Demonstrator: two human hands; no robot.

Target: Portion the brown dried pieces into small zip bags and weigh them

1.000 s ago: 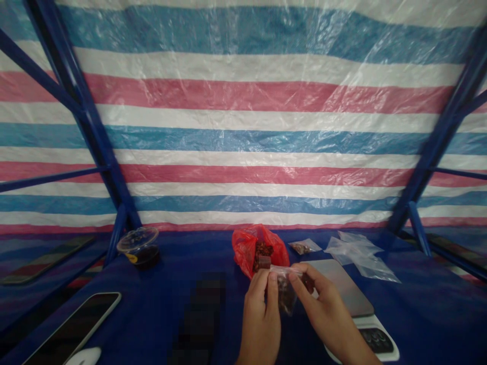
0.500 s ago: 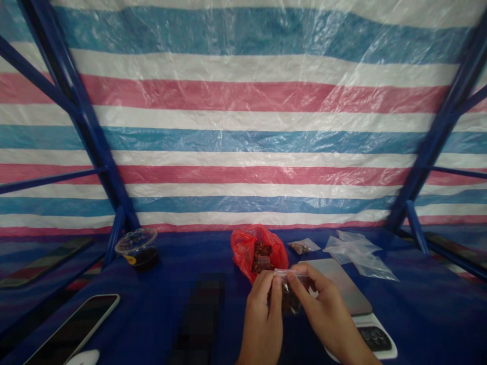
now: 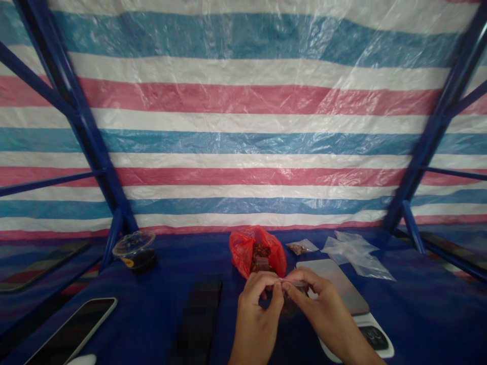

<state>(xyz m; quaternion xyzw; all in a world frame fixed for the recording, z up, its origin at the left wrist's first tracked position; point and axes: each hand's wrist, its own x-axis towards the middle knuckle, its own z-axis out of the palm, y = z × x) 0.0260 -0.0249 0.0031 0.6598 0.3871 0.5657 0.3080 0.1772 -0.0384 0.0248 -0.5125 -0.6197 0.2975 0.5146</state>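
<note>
Between my fingertips is a small clear zip bag [image 3: 292, 305] with dark brown contents, blurred and partly hidden by my hands. My left hand [image 3: 261, 309] pinches its top edge with thumb and forefinger. Close beside it, my right hand [image 3: 317, 299] pinches the same edge, thumb tip near the left thumb. Just beyond the hands an open red plastic bag [image 3: 241, 253] holds reddish-brown dried pieces and a small translucent scoop-like item [image 3: 262, 263]. A kitchen scale [image 3: 344, 286] with a metal top lies under and right of my right hand.
A filled zip bag [image 3: 302, 247] and several flat zip bags [image 3: 353, 256] lie behind the scale. On the left are a lidded plastic cup [image 3: 136, 253] with dark liquid, a phone [image 3: 72, 334] and a dark pixelated object [image 3: 198, 324]. Blue metal posts [image 3: 91, 137] flank the table.
My left hand has turned, its fingers arching over, and my fingertips have come together along the zip bag's top edge. The view has shifted slightly.
</note>
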